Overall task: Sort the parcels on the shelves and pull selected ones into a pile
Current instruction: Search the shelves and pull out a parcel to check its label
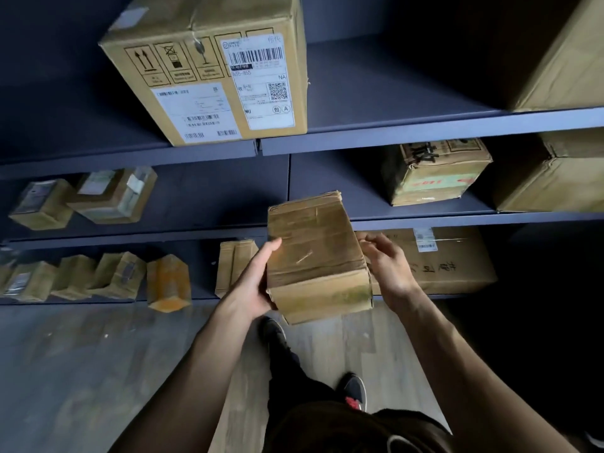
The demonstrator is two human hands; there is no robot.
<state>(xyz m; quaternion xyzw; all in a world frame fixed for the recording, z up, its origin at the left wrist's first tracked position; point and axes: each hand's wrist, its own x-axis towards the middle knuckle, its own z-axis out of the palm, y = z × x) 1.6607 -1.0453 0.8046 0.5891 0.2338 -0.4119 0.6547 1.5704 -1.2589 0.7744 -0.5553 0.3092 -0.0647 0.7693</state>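
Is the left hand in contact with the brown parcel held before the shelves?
Touching. The head view shows the left hand pressed against the left side of the parcel, with its thumb lying on the top face.

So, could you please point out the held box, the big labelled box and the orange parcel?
held box [313,243]: head view, on its taped top face.
big labelled box [209,76]: head view, on its front face.
orange parcel [168,278]: head view, on its front side.
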